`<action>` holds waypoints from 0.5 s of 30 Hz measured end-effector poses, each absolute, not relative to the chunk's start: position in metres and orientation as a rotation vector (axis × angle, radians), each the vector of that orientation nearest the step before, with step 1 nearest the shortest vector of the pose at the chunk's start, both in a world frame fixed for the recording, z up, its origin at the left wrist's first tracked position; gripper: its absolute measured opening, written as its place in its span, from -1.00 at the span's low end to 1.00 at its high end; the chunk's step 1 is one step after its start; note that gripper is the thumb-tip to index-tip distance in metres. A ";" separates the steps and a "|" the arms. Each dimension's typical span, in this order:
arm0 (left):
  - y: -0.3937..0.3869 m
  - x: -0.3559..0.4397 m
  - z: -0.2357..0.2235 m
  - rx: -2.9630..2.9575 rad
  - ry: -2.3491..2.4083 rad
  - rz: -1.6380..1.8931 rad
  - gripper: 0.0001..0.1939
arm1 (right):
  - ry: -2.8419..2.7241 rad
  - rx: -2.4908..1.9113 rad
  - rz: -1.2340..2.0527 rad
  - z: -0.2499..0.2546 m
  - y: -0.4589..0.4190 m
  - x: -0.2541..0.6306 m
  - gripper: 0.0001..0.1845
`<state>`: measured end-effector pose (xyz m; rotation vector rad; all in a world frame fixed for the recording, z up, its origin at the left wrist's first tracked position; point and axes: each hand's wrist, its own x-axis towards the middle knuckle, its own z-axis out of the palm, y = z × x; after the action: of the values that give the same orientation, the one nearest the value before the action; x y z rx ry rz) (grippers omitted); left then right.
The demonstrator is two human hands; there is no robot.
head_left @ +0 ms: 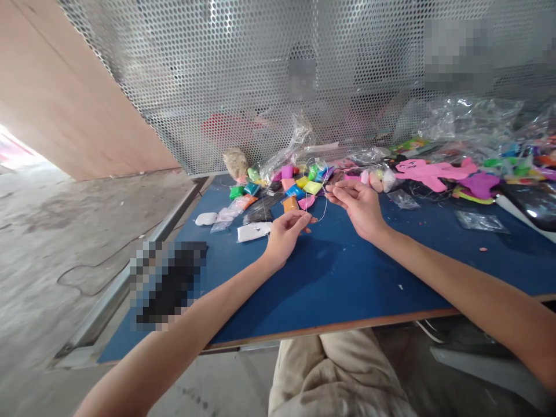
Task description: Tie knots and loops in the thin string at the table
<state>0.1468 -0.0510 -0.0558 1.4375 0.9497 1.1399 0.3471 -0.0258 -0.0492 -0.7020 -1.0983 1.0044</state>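
Observation:
A thin, pale cord (325, 204) loops between my two hands above the blue table. My left hand (286, 233) pinches its lower end, thumb against the fingers. Higher and to the right, my right hand (357, 205) is closed in a pinch on the cord's other side. The top of the loop rises over small colourful packets, among them a yellow packet (313, 187) and an orange packet (290, 203). Just left of my left hand lies a white packet (253, 231). Whether anything small hangs on the cord is too fine to tell.
A perforated metal panel (243, 75) stands behind the blue table (278, 301). Pink plush-like figures (434, 172) and clear plastic bags (469, 119) pile up at the back right. A white oval case (206, 219) and a blurred dark object (174, 284) lie at the left.

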 end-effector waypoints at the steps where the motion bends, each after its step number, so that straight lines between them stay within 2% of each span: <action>1: -0.051 0.147 -0.056 1.437 0.947 1.129 -0.71 | -1.100 -0.713 1.000 -0.050 -0.025 0.347 -0.73; 15: -0.052 0.148 -0.056 1.394 0.946 1.062 -0.68 | -1.151 -0.807 0.973 -0.049 -0.031 0.345 -0.73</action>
<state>0.1480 -0.0515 -0.0559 1.3943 0.9460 1.0621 0.3453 -0.0305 -0.0495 -0.8069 -1.1505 0.9732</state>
